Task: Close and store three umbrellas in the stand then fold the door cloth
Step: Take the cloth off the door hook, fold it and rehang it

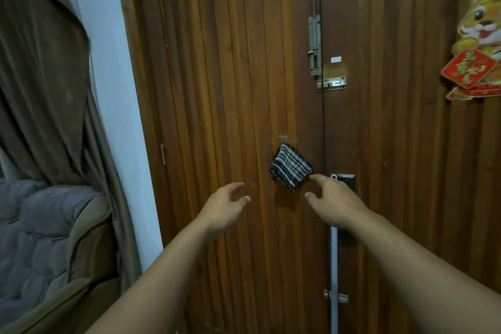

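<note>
Head view: folded striped door cloth point(290, 170) hangs tilted like a diamond from a small hook point(284, 139) on the wooden door point(230, 89), just left of the seam between the two door leaves. Its lower corner points down toward the gap between the two hands.

Left hand point(226, 205) is below-left of the cloth, fingers loosely spread and holding nothing, apart from the fabric. Right hand point(332, 199) is below-right, fingers relaxed and empty, index tip near the cloth's right corner; contact not clear. It covers part of the dark lock plate point(347, 180).

Bare door panel lies left of the cloth as far as the white wall strip point(116, 89). On the right it is tighter: a long grey handle bar point(334, 279) runs down under the right forearm, with slide bolts point(314, 46) above on the seam. Brown curtain point(40, 76) and grey-cushioned sofa point(40, 238) sit far left, well apart. Paper mascot decoration point(479, 43) at upper right edge.
</note>
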